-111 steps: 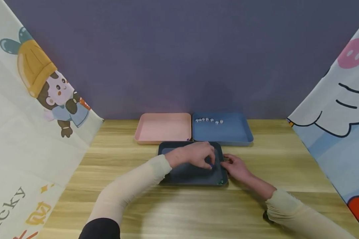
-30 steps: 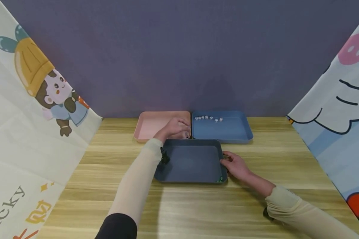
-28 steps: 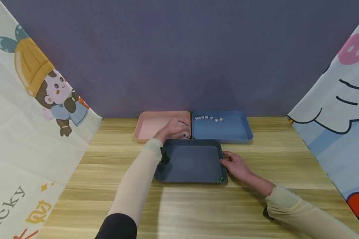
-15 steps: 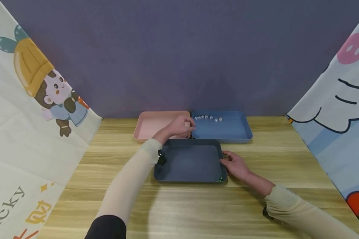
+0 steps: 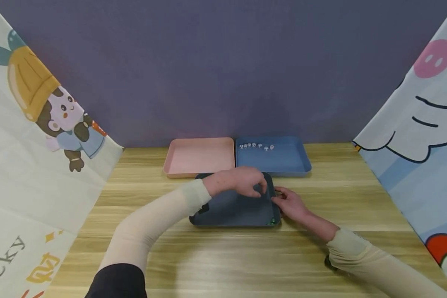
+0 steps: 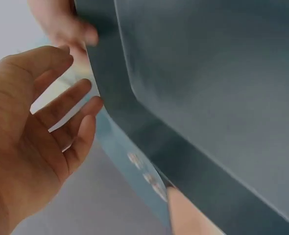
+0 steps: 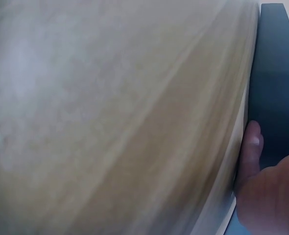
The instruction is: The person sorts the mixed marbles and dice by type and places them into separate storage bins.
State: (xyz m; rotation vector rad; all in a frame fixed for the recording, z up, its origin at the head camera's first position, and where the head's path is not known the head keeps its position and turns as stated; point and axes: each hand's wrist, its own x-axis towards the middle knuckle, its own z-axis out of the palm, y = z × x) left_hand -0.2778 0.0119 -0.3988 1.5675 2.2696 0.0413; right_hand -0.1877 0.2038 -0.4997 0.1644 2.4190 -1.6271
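Note:
My left hand [image 5: 247, 182] hovers over the dark grey tray [image 5: 231, 209], its fingers loosely bent. Nothing lies between those fingers in the left wrist view, where the hand [image 6: 32, 127] appears beside the tray's wall [image 6: 130, 112]. At the tray's right side my right hand [image 5: 292, 205] grips the wall, a finger along its outside in the right wrist view. Small green pieces [image 5: 272, 222], too small to identify, lie in the tray's near right corner. Several white dice [image 5: 253, 145] stand in the blue tray [image 5: 290, 159].
Behind the dark tray sits a pink tray [image 5: 199, 157], side by side with the blue one; its near right corner is hidden by my left hand. A dark wall [image 5: 223, 70] rises behind the wooden table [image 5: 223, 260], with printed cloths on both sides.
My left hand went from the dark tray to the pink tray with a small dark blue piece, let it go there, and came back over the dark tray. The right hand stays put.

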